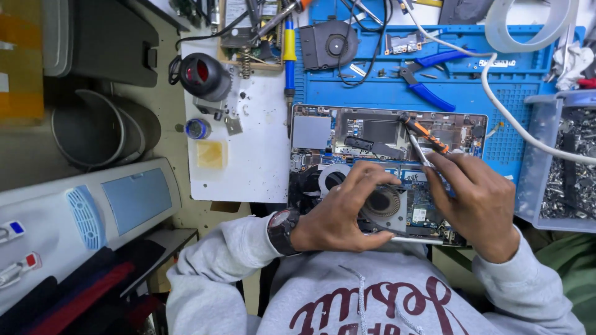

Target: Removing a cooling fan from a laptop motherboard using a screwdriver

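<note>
An opened laptop (pixel 385 167) lies bottom side up on a blue work mat (pixel 472 87), just in front of the person, with its boards and cooling parts uncovered. The left hand (pixel 344 211) rests on the near part of the laptop; its fingers are curved and spread around a round cooling fan (pixel 383 201), with the fingertips touching the fan's far edge and the thumb at its near side, so the hand grips the fan loosely. The right hand (pixel 478 198) is closed around a screwdriver (pixel 425 139) with an orange and black handle. The tool goes up and to the left from the fingers, and its orange end lies over the far right part of the laptop. On the mat, far from the hands, lie blue-handled pliers (pixel 428 77) and a second black fan (pixel 329 43). A soldering iron (pixel 289 53) with a yellow and blue handle lies at the left edge of the mat. A white cable (pixel 515 121) crosses the mat on the right, and at the right edge stands a grey tray (pixel 568 161) full of small metal parts.
</note>
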